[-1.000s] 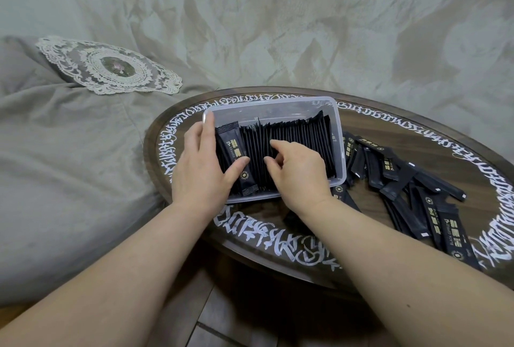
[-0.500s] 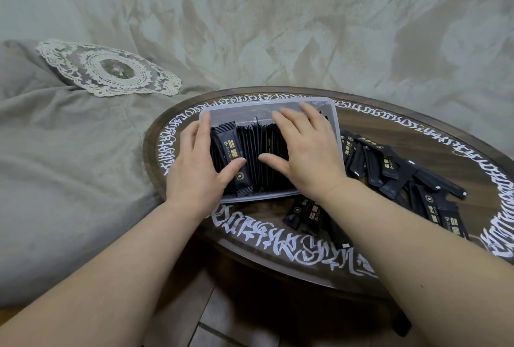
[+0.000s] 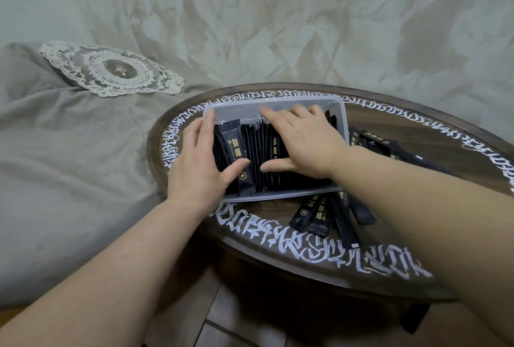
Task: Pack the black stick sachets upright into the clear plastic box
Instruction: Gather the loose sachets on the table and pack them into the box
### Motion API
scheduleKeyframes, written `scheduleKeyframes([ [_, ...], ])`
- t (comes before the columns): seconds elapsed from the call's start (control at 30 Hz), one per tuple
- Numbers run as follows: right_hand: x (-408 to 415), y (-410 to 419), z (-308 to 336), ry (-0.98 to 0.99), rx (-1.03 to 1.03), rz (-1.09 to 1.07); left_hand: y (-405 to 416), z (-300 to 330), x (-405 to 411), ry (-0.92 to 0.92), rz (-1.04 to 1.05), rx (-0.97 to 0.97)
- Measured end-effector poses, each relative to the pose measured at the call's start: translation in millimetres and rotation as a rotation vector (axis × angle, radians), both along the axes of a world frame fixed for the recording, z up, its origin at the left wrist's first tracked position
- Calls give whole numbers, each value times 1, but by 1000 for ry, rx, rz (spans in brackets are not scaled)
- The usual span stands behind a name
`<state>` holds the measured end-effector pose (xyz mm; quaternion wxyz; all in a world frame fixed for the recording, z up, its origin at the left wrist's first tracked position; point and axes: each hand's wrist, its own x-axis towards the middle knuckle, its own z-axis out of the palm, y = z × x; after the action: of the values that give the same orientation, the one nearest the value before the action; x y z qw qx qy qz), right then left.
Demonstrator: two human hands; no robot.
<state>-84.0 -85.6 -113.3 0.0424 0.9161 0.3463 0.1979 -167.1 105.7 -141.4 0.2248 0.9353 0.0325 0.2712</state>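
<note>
The clear plastic box (image 3: 340,112) sits on the round dark table (image 3: 417,135), filled with a row of black stick sachets (image 3: 257,151) standing on edge. My left hand (image 3: 199,163) lies against the box's left end, its thumb pressing on the leftmost sachet (image 3: 236,157). My right hand (image 3: 303,142) lies flat on top of the row, fingers straight and spread toward the far wall, thumb along the near side. Several loose sachets (image 3: 319,214) lie on the table in front of the box, and more loose sachets (image 3: 386,149) lie to its right, partly hidden by my right forearm.
White lettering rings the table's edge (image 3: 278,235). A grey cushioned seat (image 3: 69,165) with a lace doily (image 3: 111,71) lies to the left. A mottled wall stands behind. Wooden floor (image 3: 222,327) shows below the table's near edge.
My right hand went from curled at the near middle of the row to flat and spread over the sachets' tops, reaching further back. The left hand barely moved.
</note>
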Motion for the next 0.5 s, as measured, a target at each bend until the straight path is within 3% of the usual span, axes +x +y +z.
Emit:
scheduleKeyframes([
  [0.5,7,0,5,114,-29,17,-1,1,2,14,-1,12],
])
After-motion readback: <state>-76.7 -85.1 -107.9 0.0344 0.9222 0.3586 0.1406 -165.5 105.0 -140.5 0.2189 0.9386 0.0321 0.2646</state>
